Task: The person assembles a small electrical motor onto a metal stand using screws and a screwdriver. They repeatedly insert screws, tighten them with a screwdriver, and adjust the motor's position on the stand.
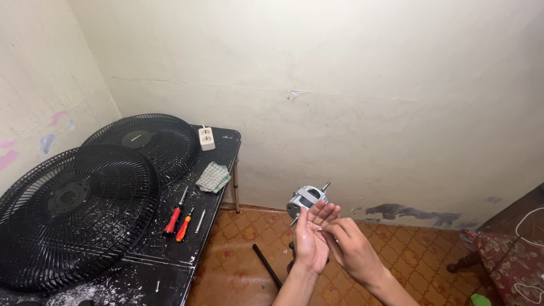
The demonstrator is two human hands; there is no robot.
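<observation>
- Fan motor point(306, 200): bare silvery metal, dull sheen.
- Two fan grilles point(79, 209): black wire, matt, dusty.
- Table point(170, 266), left: black, smooth, white-speckled.
- Screwdrivers point(175, 218): red glossy plastic handles.
- Cloth point(213, 177): checked fabric.
</observation>
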